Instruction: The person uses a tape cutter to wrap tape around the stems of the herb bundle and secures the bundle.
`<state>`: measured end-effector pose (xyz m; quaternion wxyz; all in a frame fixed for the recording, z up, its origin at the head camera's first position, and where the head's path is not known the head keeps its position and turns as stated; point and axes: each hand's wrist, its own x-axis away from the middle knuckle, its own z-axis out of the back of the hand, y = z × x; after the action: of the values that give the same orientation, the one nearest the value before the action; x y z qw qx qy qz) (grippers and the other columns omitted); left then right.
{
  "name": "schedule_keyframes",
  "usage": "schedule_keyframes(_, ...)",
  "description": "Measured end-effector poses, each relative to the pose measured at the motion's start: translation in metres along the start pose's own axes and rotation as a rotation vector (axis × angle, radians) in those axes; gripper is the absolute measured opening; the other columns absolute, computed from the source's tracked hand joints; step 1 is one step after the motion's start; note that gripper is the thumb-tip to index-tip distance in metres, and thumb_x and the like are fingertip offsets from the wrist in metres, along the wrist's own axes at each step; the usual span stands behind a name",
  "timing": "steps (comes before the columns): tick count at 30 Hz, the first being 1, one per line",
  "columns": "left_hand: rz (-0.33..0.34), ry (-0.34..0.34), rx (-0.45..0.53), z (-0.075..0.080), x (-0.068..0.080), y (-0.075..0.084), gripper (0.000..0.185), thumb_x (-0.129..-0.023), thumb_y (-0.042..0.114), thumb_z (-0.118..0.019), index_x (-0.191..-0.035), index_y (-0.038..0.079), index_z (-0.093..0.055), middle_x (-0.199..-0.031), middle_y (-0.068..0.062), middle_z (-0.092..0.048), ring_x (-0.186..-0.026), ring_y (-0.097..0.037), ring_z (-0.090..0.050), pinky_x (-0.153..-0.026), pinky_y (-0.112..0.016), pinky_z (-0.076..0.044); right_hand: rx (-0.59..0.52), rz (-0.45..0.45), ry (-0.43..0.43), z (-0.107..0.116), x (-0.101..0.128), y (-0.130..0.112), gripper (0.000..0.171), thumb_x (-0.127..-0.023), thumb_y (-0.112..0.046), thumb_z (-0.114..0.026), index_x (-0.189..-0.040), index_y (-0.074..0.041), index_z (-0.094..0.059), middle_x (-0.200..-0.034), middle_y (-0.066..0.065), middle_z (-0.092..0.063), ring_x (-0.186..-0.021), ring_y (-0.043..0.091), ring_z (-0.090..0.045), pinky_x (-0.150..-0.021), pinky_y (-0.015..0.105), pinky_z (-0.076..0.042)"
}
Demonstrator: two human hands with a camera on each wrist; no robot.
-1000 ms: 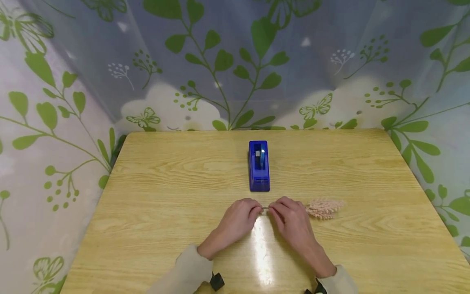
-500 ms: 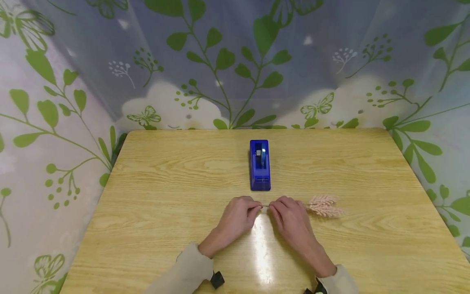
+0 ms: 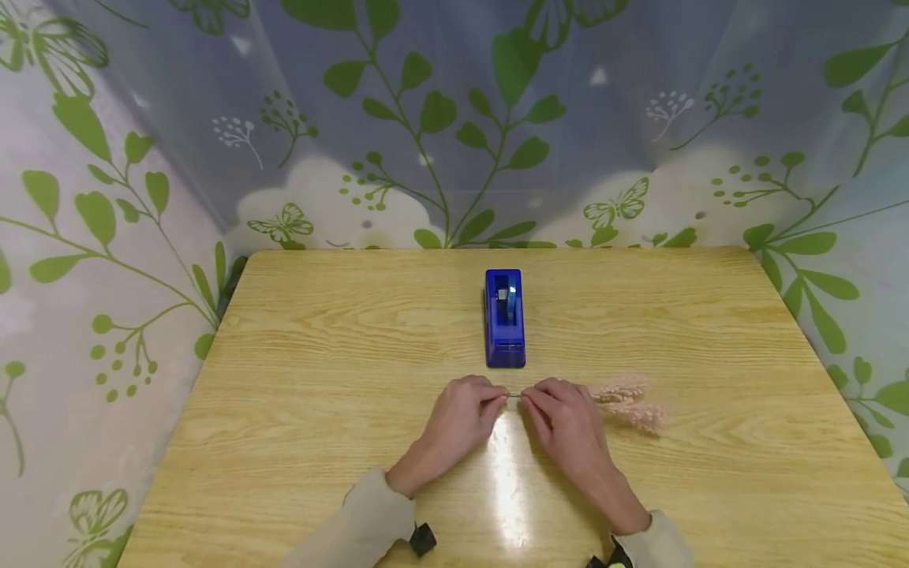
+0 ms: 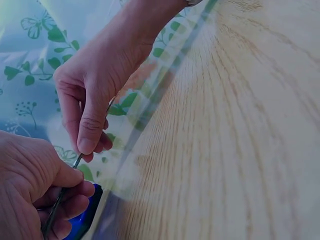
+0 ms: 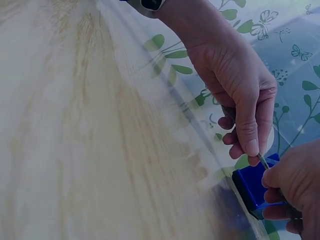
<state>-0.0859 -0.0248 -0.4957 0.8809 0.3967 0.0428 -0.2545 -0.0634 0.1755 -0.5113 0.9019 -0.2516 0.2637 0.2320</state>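
Pinching one thin stem, both hands' fingers clamp it near the tape dispenser.

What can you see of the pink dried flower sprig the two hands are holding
The pale pink, feathery dried flower sprig lies flat on the light wooden table, its fluffy plumes splaying to the right. A thin stem runs leftward from them. The right hand and left hand both pinch that stem, a short stretch showing between them. The blue plastic tape dispenser stands just behind, apart.
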Motion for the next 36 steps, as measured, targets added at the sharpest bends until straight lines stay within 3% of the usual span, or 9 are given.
schedule_keyframes(6,-0.018,0.029,0.000,-0.002,0.000,-0.001,0.013,-0.094,0.004,-0.075,-0.104,0.003,-0.083,-0.091,-0.005,-0.078,-0.076,-0.012,-0.070,-0.067,-0.019,-0.055,-0.003,0.012,0.004,0.001,-0.002,0.000,0.008,-0.086,-0.004,-0.083,-0.094,-0.005,-0.081,-0.088,0.006,-0.071,-0.076,0.025,-0.069,-0.068,0.042,-0.053)
schedule_keyframes(10,-0.020,0.028,0.007,-0.002,0.000,-0.003,0.013,-0.093,0.003,-0.076,-0.104,0.003,-0.083,-0.092,-0.006,-0.078,-0.078,-0.013,-0.071,-0.069,-0.018,-0.055,0.030,-0.049,-0.093,0.003,-0.005,-0.005,0.002,-0.093,-0.006,-0.077,-0.093,-0.006,-0.078,-0.088,0.006,-0.069,-0.077,0.024,-0.066,-0.068,0.040,-0.051)
schedule_keyframes(13,-0.026,0.032,0.004,-0.002,0.001,-0.003,0.013,-0.093,0.003,-0.077,-0.104,0.003,-0.083,-0.091,-0.006,-0.078,-0.078,-0.013,-0.071,-0.069,-0.017,-0.055,0.073,-0.066,-0.191,0.007,-0.009,-0.007,0.007,-0.097,-0.008,-0.071,-0.092,-0.006,-0.076,-0.087,0.005,-0.068,-0.076,0.023,-0.065,-0.066,0.039,-0.050)
schedule_keyframes(24,-0.013,0.032,-0.022,0.000,-0.001,-0.003,0.011,-0.094,0.003,-0.075,-0.101,0.004,-0.083,-0.089,-0.003,-0.077,-0.072,-0.008,-0.065,-0.063,-0.014,-0.050,0.048,0.096,-0.390,0.022,-0.038,0.005,0.005,-0.091,-0.007,-0.078,-0.088,-0.008,-0.081,-0.081,-0.001,-0.068,-0.067,0.014,-0.063,-0.060,0.031,-0.051)
schedule_keyframes(31,0.001,-0.048,-0.103,0.001,-0.005,-0.001,0.016,-0.100,0.015,-0.068,-0.096,0.008,-0.082,-0.074,0.005,-0.064,-0.064,-0.004,-0.052,-0.058,-0.015,-0.044,-0.036,0.201,-0.376,0.023,-0.042,0.018,0.004,-0.086,-0.003,-0.081,-0.083,-0.006,-0.080,-0.078,-0.002,-0.066,-0.063,0.009,-0.060,-0.060,0.029,-0.051)
schedule_keyframes(36,0.054,-0.075,-0.082,0.006,-0.008,0.001,0.022,-0.104,0.015,-0.065,-0.089,0.008,-0.080,-0.073,0.003,-0.068,-0.060,-0.003,-0.053,-0.057,-0.017,-0.046,-0.050,0.248,-0.356,0.021,-0.044,0.021,0.005,-0.083,-0.001,-0.083,-0.084,-0.006,-0.080,-0.079,-0.002,-0.068,-0.064,0.009,-0.061,-0.060,0.027,-0.049)
